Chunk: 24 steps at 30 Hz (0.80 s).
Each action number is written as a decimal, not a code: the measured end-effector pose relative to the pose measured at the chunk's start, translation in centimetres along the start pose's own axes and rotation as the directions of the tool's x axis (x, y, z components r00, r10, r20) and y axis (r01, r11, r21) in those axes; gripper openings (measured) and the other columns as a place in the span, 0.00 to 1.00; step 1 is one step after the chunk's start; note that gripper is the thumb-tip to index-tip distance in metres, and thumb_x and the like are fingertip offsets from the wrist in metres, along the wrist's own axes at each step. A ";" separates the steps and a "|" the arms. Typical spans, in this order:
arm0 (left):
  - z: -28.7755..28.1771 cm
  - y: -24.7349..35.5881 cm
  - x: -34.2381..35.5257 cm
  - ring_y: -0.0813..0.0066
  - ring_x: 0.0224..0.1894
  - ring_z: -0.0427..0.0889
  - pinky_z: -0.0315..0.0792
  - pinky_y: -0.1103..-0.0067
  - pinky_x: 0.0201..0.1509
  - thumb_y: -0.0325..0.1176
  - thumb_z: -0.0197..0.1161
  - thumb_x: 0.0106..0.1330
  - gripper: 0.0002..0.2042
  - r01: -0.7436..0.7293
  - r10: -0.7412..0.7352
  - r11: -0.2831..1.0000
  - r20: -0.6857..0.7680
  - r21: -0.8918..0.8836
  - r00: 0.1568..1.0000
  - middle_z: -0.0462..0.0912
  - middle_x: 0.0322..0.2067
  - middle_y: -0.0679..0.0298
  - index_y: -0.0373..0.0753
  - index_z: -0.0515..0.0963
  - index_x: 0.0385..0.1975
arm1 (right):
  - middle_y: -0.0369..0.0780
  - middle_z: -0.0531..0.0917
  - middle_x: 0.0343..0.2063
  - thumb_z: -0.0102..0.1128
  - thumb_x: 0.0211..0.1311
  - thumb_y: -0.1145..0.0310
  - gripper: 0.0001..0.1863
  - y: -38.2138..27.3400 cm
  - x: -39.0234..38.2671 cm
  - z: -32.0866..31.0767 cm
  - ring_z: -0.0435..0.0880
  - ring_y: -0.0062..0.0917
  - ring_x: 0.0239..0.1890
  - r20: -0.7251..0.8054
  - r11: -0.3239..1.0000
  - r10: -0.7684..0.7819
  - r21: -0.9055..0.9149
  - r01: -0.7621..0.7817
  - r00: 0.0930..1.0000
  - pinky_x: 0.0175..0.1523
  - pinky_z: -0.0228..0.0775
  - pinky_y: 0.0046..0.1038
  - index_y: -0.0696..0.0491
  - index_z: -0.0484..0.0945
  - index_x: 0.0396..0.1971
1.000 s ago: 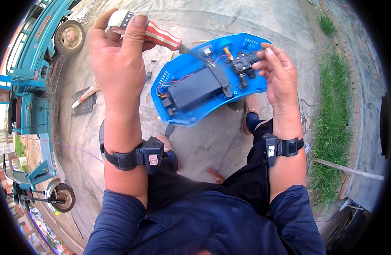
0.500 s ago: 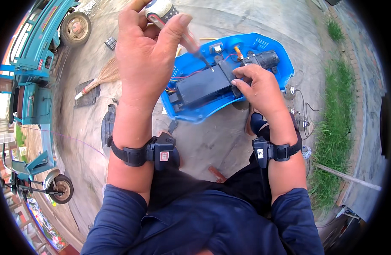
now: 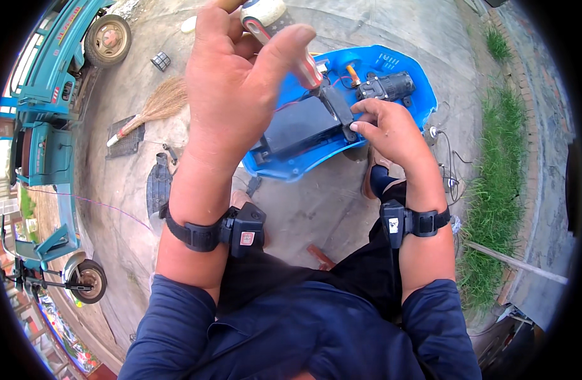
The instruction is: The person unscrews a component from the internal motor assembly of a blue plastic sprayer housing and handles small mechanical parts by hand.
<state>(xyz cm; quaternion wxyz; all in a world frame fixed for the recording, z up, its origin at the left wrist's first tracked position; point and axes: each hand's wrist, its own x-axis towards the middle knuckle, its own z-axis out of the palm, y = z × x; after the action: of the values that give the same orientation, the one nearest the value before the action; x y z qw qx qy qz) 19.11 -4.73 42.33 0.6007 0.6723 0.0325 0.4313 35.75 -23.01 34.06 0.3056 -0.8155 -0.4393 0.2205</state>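
My left hand [image 3: 234, 95] is wrapped round a screwdriver [image 3: 308, 73] with a red, grey and white handle. The tool slants down over a black strap-like bracket [image 3: 336, 106]; its tip is hard to make out against the dark part. That bracket crosses the right end of a black box-shaped battery [image 3: 297, 130], which lies in an open blue plastic housing [image 3: 425, 104]. With thumb and fingers bent, my right hand [image 3: 392, 130] presses at the bracket's near right end; whatever is between the fingertips is hidden. A black pump-like motor [image 3: 389, 87] sits just beyond, beside an orange-tipped fitting [image 3: 353, 75].
On the concrete at left lie a straw broom [image 3: 158, 104], a black plastic part [image 3: 158, 183] and a small black cage-like piece [image 3: 160, 61]. A teal three-wheeled vehicle [image 3: 47, 145] stands further left. Cables [image 3: 452, 168] and grass [image 3: 493, 190] run along the right. A reddish block [image 3: 319, 258] rests between my feet.
My left hand and the screwdriver have shifted right, with the handle now over the bracket. My right hand stays at the bracket's end, moved only slightly.
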 end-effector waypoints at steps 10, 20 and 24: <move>0.7 -0.2 -0.3 0.66 0.32 0.85 0.84 0.71 0.37 0.17 0.60 0.72 0.25 0.085 -0.084 0.989 0.020 -0.119 0.996 0.79 0.37 0.52 0.32 0.57 0.64 | 0.45 0.89 0.30 0.70 0.57 0.72 0.21 -1.5 0.2 -0.5 0.89 0.36 0.33 0.104 0.998 0.059 -0.003 -0.059 0.993 0.41 0.78 0.33 0.60 0.82 0.52; 1.4 -0.5 -0.9 0.71 0.33 0.85 0.83 0.76 0.39 0.20 0.64 0.70 0.26 0.158 -0.153 0.984 0.060 -0.085 0.986 0.80 0.37 0.54 0.32 0.59 0.63 | 0.35 0.86 0.32 0.68 0.65 0.75 0.29 -0.8 0.2 -0.5 0.81 0.18 0.33 0.206 0.976 0.088 0.176 -0.126 0.975 0.43 0.76 0.24 0.57 0.74 0.67; 1.7 -0.7 -1.2 0.72 0.34 0.86 0.83 0.77 0.40 0.21 0.65 0.70 0.26 0.120 -0.119 0.993 0.083 -0.006 0.989 0.80 0.36 0.56 0.32 0.59 0.62 | 0.41 0.88 0.32 0.67 0.65 0.67 0.26 -0.1 0.2 -0.1 0.82 0.20 0.32 0.120 0.972 0.017 0.232 -0.045 0.993 0.40 0.76 0.27 0.57 0.78 0.63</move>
<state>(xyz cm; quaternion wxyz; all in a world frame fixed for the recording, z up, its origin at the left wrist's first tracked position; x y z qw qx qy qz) 19.70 -6.55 41.24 0.6298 0.6833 0.0454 0.3666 35.86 -22.80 34.21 0.3698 -0.7661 -0.4147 0.3231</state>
